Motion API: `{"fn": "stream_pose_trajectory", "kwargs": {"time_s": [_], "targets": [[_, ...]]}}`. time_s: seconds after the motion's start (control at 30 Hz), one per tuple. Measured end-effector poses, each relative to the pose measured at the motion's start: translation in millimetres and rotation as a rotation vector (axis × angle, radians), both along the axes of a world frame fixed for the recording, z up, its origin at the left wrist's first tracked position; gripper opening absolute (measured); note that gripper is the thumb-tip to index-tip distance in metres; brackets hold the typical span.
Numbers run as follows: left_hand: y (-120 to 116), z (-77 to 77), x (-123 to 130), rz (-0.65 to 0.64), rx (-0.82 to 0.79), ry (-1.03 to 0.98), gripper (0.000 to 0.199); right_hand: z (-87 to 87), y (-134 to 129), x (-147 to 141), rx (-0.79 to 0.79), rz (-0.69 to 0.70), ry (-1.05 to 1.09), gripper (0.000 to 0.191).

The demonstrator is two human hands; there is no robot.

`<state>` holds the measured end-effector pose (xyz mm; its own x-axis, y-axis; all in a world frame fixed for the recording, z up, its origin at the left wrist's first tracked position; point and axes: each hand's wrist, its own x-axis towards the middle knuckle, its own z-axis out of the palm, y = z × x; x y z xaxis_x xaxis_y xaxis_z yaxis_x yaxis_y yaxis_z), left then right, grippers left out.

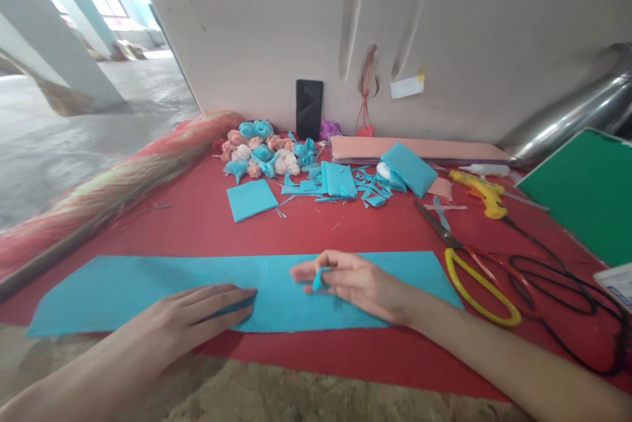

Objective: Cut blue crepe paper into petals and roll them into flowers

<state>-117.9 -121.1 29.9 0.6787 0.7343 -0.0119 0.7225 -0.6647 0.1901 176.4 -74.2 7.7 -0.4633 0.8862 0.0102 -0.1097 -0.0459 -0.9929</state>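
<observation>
A long strip of blue paper (162,284), seemingly crepe, lies across the red table cover in front of me. My left hand (197,313) rests flat on its near part, fingers stretched out and pointing right. Just above the strip's right half is my right hand (353,280), palm turned partly up, with a small blue paper scrap (317,278) held between its fingers. Whether that hand touches the strip I cannot tell. Right of the strip lie large scissors (481,287) with yellow and red handles, blades pointing away.
Beyond the strip lie blue and pink paper flowers (261,152), a blue square (251,200), cut scraps (372,188) and a folded blue stack (409,168). A phone (309,109) leans on the wall. At right are a yellow glue gun (481,191), its black cord and a green board (587,195).
</observation>
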Motion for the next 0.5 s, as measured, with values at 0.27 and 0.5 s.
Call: {"fn": "stream_pose_trajectory", "kwargs": {"time_s": [0.27, 0.5], "targets": [[8, -2.9, -3, -0.14, -0.014, 0.158, 0.057, -2.3, 0, -1, 0.122, -0.03, -0.084, 0.016], [2, -9.9, -9, -0.115, 0.038, 0.066, 0.061, -3.0, -3, 8, 0.153, -0.235, -0.15, 0.01]]}}
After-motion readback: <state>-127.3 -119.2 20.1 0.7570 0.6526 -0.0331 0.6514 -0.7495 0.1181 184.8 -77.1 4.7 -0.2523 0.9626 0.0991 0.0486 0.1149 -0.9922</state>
